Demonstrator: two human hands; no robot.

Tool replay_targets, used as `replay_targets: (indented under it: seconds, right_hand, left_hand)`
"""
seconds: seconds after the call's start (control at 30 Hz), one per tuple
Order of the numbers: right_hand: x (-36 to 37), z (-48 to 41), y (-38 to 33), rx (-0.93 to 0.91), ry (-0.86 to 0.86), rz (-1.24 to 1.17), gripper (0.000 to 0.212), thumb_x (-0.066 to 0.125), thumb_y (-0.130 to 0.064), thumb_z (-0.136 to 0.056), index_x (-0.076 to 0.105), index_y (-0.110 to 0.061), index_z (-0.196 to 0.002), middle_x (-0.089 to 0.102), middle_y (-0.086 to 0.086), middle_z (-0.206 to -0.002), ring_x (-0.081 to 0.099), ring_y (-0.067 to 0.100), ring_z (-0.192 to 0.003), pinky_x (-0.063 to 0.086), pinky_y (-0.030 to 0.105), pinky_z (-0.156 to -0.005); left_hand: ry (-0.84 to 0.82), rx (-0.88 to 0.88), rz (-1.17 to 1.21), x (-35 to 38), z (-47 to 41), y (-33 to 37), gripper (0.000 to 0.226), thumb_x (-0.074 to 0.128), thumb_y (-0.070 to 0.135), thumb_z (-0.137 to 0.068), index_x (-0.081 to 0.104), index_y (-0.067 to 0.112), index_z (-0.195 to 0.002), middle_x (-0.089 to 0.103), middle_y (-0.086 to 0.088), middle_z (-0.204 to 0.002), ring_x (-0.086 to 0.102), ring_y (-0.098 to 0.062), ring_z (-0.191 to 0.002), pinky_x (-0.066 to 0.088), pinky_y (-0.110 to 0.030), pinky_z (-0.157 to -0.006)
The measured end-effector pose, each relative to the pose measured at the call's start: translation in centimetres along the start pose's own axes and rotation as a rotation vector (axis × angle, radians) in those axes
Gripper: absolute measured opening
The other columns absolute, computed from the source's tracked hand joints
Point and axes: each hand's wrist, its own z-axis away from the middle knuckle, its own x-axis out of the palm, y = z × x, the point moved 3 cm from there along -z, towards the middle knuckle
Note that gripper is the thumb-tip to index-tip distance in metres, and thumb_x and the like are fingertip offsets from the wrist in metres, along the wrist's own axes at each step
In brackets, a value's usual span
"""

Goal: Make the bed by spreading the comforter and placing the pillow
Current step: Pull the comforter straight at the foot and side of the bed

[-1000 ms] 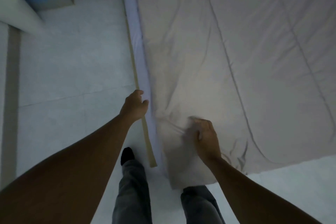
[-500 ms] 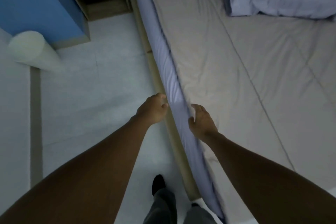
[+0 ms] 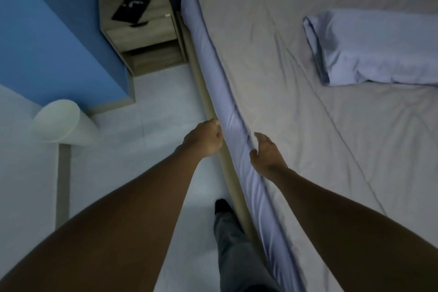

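Head view: right hand (image 3: 266, 154) has released the beige quilted comforter's (image 3: 272, 78) near corner and now hovers open-fingered at its left edge. Left hand (image 3: 203, 137) is loosely curled and empty. Lavender fabric pillow (image 3: 379, 47) lies far right on the comforter, so spreading looks done.

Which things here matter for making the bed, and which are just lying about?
For the job: comforter, pillow, mattress, left hand, right hand.

Lying about: nightstand, black item on it, white cylinder on the floor.
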Motion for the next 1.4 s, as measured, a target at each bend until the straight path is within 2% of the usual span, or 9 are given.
replay_targets:
  seconds: [0.27, 0.57, 0.9, 1.2, 1.4]
  right_hand:
    - [-5.9, -16.4, -9.5, 0.017, -0.002, -0.007, 0.062, 0.041, -0.015, -0.095, 0.024, -0.01, -0.154, 0.026, 0.009, -0.161, 0.022, 0.022, -0.149, 0.02, 0.036, -0.122]
    - [-8.6, -32.4, -19.5, 0.035, 0.032, -0.024, 0.062, 0.042, -0.014, -0.095, 0.024, -0.01, -0.155, 0.025, 0.008, -0.161, 0.021, 0.022, -0.149, 0.019, 0.035, -0.122]
    - [-10.8, -49.5, -30.1, 0.125, 0.131, -0.143, 0.059, 0.044, -0.013, -0.095, 0.029, -0.01, -0.152, 0.031, 0.01, -0.158, 0.029, 0.024, -0.146, 0.023, 0.032, -0.119]
    - [-12.8, -62.0, -31.0, 0.191, 0.168, -0.177, 0.058, 0.047, -0.014, -0.096, 0.031, -0.01, -0.152, 0.034, 0.009, -0.157, 0.035, 0.023, -0.142, 0.027, 0.031, -0.115]
    - [-13.8, -69.6, -30.2, 0.195, 0.167, -0.154, 0.058, 0.049, -0.015, -0.097, 0.03, -0.008, -0.152, 0.034, 0.011, -0.156, 0.034, 0.024, -0.144, 0.027, 0.03, -0.115]
  left_hand:
    - [0.006, 0.008, 0.034, -13.2, -15.8, 0.8, 0.048, 0.042, 0.037, -0.101, 0.038, 0.023, -0.147, 0.045, -0.005, -0.148, 0.051, -0.028, -0.128, 0.045, -0.044, -0.104]
    - [0.005, 0.04, 0.073, -24.9, -31.6, -2.4, 0.05, 0.042, 0.04, -0.1, 0.038, 0.024, -0.147, 0.041, -0.002, -0.151, 0.049, -0.026, -0.131, 0.043, -0.042, -0.106]
    - [0.013, 0.093, 0.087, -38.6, -50.7, -4.5, 0.043, 0.046, 0.03, -0.101, 0.047, 0.014, -0.14, 0.054, -0.01, -0.14, 0.052, -0.029, -0.126, 0.044, -0.038, -0.104]
    - [-0.038, 0.117, 0.036, -42.8, -64.7, -3.0, 0.044, 0.046, 0.031, -0.1, 0.046, 0.014, -0.141, 0.053, -0.011, -0.14, 0.051, -0.029, -0.126, 0.045, -0.04, -0.103]
    - [-0.035, 0.05, 0.127, -44.1, -73.7, -1.9, 0.041, 0.045, 0.025, -0.1, 0.049, 0.012, -0.139, 0.053, -0.011, -0.14, 0.051, -0.028, -0.126, 0.041, -0.028, -0.101]
